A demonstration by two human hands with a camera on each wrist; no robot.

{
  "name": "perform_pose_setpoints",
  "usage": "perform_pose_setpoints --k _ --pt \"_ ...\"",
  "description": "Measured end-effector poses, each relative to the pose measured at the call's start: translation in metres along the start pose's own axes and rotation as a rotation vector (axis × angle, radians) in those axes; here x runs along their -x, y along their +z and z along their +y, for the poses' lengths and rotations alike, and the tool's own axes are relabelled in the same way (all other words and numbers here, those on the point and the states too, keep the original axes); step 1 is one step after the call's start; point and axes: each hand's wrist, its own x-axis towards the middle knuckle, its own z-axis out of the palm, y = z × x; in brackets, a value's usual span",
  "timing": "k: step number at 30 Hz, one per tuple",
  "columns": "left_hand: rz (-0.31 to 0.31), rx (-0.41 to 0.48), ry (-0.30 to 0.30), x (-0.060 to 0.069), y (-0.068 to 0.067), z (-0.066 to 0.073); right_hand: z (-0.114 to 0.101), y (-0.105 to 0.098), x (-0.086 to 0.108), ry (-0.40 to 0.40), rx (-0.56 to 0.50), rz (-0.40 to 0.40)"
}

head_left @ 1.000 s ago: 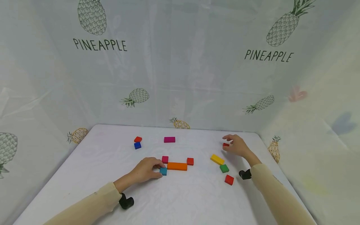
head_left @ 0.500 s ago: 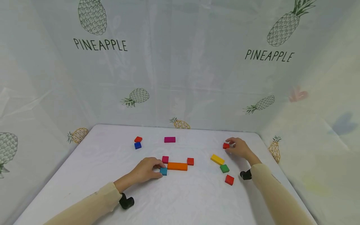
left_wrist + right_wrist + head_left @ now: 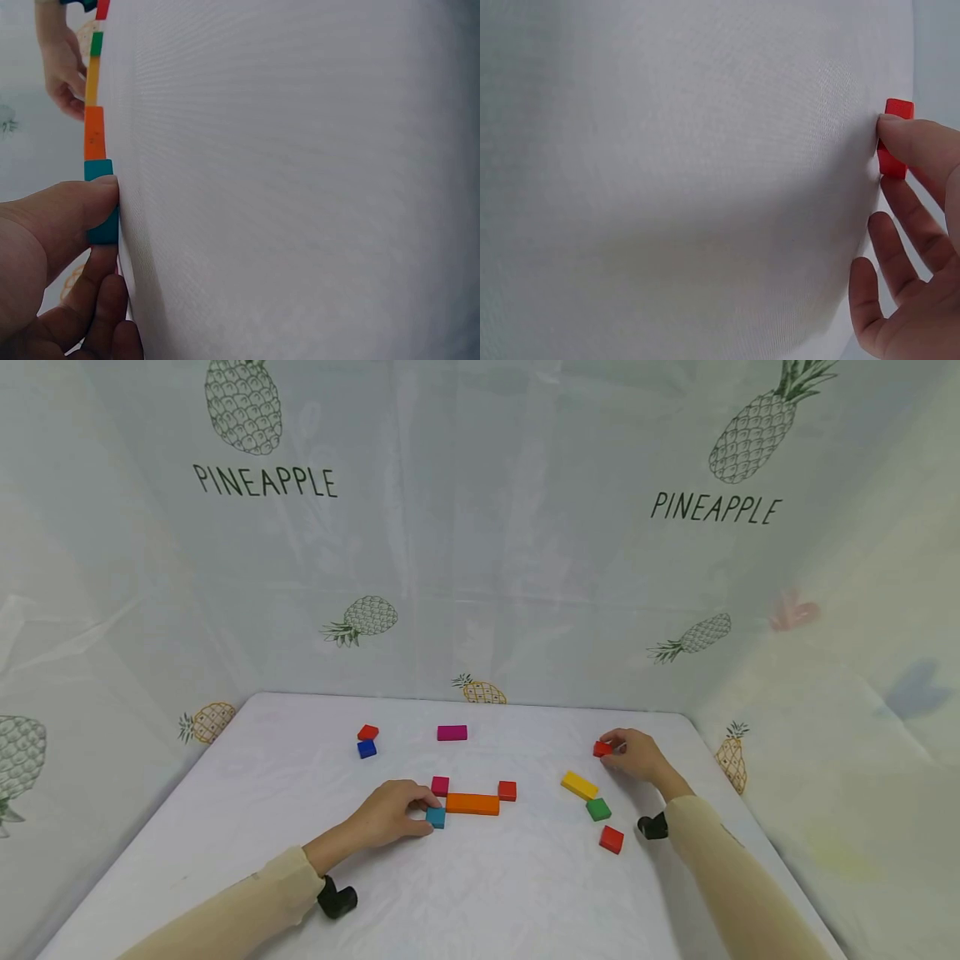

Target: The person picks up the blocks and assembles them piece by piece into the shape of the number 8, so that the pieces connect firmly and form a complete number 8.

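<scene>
Between the thumb and fingers of my left hand (image 3: pixel 386 814) a small teal block (image 3: pixel 436 817) is pinched, low at the table. In the left wrist view the thumb covers the middle of the teal block (image 3: pixel 102 231). Beside it, end on, lies a long orange block (image 3: pixel 472 804), with a pink block (image 3: pixel 440 786) behind its left end and a red block (image 3: pixel 507 791) behind its right end. At the back right my right hand (image 3: pixel 639 756) pinches another red block (image 3: pixel 602 749); in the right wrist view the thumb crosses that red block (image 3: pixel 899 109) and the other fingers spread below.
Right of centre lie a yellow block (image 3: pixel 580 785), a green block (image 3: pixel 598 809) and a red block (image 3: pixel 611 839). At the back stand a magenta block (image 3: pixel 452 733), a red-orange block (image 3: pixel 368 732) and a blue block (image 3: pixel 367 749). A pineapple-print curtain (image 3: pixel 480 552) hangs behind the white table (image 3: pixel 480 893).
The right hand has shifted slightly right and nearer, and its thumb and fingers have come around the red block, which now shows more. The left hand and teal block stay put.
</scene>
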Motion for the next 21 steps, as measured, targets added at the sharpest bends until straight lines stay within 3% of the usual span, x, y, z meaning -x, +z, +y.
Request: perform_pose_setpoints --k 8,15,21 --pt "-0.001 -0.001 0.014 0.000 0.000 -0.001 0.001 0.002 -0.002 0.026 0.002 -0.001" --pt "0.000 -0.002 0.018 0.000 0.001 -0.002 0.001 0.000 0.001 -0.008 -0.014 -0.006" --pt "0.003 -0.016 0.017 -0.001 0.001 -0.003 -0.013 -0.005 0.009 -0.060 -0.014 0.013"
